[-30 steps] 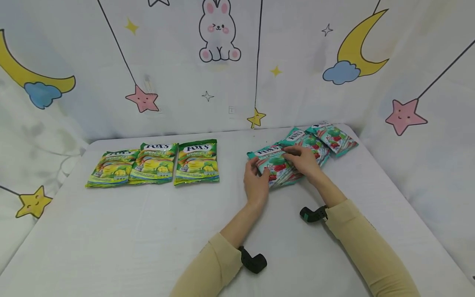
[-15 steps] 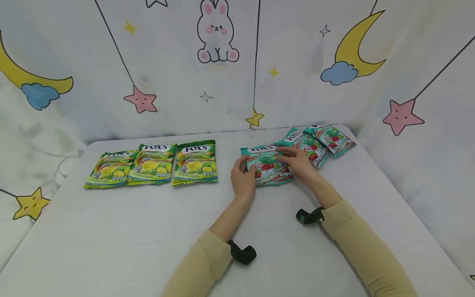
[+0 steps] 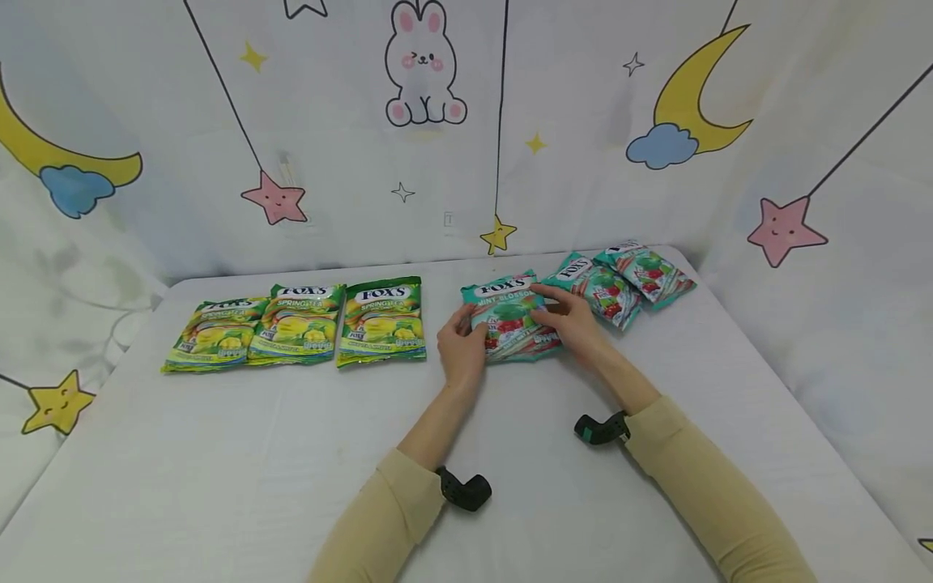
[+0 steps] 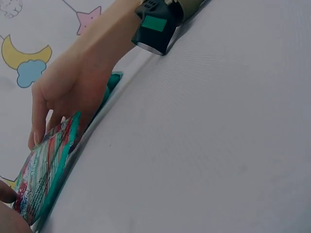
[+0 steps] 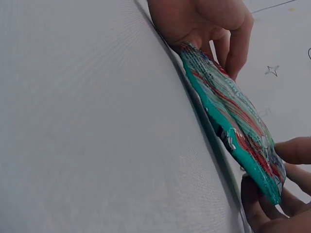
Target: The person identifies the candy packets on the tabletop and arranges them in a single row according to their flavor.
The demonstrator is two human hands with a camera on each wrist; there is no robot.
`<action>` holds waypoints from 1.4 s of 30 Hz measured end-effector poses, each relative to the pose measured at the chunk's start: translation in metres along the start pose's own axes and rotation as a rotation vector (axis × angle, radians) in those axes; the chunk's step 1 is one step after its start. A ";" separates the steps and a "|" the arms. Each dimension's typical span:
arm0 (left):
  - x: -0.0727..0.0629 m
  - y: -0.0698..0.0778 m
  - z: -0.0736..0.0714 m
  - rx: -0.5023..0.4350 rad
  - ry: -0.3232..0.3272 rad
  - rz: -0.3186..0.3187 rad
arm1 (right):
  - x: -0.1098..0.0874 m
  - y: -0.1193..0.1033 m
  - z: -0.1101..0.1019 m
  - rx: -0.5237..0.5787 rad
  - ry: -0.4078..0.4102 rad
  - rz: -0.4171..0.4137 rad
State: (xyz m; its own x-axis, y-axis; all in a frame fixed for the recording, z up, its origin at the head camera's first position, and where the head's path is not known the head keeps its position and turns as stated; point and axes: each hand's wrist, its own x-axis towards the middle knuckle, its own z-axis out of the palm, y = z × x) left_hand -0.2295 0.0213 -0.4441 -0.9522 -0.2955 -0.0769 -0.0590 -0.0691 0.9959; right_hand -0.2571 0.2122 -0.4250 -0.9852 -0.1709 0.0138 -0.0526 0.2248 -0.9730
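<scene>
A teal FOX'S candy bag [image 3: 506,316] with a mint and red fruit print lies between my two hands, front up. My left hand [image 3: 462,354] grips its left side, fingers along the edge and thumb on the front. On the right side my right hand [image 3: 572,322] pinches the bag's edge, as its fingers [image 5: 296,150] show in the right wrist view. Two more teal candy bags, one nearer [image 3: 599,287] and one farther [image 3: 649,274], overlap to the right. How far the held bag clears the cloth, if at all, I cannot tell.
Three yellow-green FOX'S Spring Tea bags stand in a row on the left: left [image 3: 219,336], middle [image 3: 297,324] and right [image 3: 382,321]. The first two overlap. White cloth [image 3: 291,470] covers the table, and a printed curtain [image 3: 350,146] hangs behind it.
The held teal bag has moved left, away from the other teal bags, and turned straighter. Both hands have moved left with it. The yellow-green bags stay in place.
</scene>
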 end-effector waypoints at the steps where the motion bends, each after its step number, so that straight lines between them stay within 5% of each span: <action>1: 0.000 0.001 -0.001 -0.002 0.004 -0.003 | 0.000 0.000 0.001 -0.001 -0.007 -0.011; 11: 0.006 0.002 -0.008 -0.008 0.024 -0.001 | 0.000 0.007 0.007 0.001 -0.017 -0.085; 28: 0.010 0.011 -0.027 0.016 -0.062 0.033 | -0.002 0.009 0.031 0.111 0.095 -0.008; 42: 0.019 0.020 -0.047 0.047 -0.093 -0.009 | 0.006 0.004 0.063 0.167 0.210 0.043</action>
State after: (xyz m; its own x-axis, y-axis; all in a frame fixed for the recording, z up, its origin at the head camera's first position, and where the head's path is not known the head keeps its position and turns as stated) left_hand -0.2348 -0.0306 -0.4285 -0.9751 -0.2055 -0.0829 -0.0792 -0.0262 0.9965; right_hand -0.2527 0.1519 -0.4437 -0.9991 0.0420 0.0025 0.0002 0.0630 -0.9980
